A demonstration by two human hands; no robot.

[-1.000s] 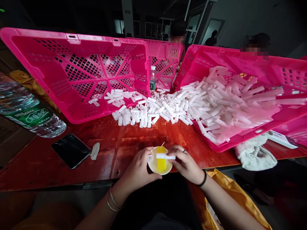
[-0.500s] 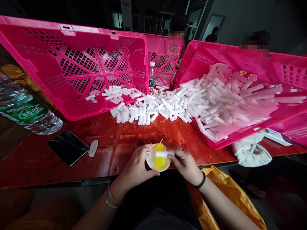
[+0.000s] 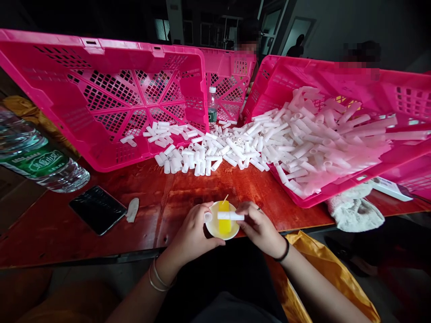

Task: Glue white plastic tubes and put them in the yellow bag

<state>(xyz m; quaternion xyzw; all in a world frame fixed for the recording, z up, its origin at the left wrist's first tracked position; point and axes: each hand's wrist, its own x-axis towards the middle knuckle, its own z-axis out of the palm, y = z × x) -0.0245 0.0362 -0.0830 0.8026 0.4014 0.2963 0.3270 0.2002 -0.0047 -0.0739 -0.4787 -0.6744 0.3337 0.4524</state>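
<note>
Glossy red tabletop [image 3: 188, 190]; left grip [image 3: 192, 229] pinches a hollow tube [image 3: 208, 217]; right grip [image 3: 260, 228], a white cylinder [image 3: 223, 216] (slender).

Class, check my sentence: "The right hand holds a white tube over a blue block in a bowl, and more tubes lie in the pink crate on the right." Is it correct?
Not quite: the block is yellow, as the head view shows. The right hand does hold a white tube over it.
</note>
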